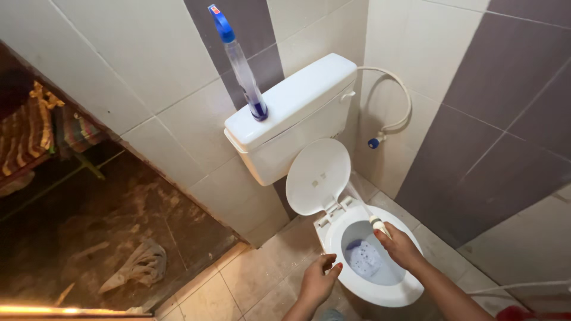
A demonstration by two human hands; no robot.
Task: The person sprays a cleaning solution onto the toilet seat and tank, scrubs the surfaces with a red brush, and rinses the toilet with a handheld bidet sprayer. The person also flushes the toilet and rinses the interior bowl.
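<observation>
- Your right hand is closed around a brush handle and sits over the far rim of the toilet bowl; the brush head itself is hidden from view.
- Your left hand hovers just off the near rim, fingers loosely curled, holding nothing.
- Inside the bowl, the water shows blue cleaner and foam, so the step in hand looks like scrubbing the bowl with the cleaner already in.
- The seat lid stands up against the tank, leaving the bowl fully open.
- A clear bottle with a blue cap stands upright on the tank lid, well apart from both hands.
- A white hose loops along the wall tiles beside the tank.
- The next move, as I judge it, calls for keeping your grip firm, working the brush under the rim, and holding your left hand clear of splashes.
</observation>
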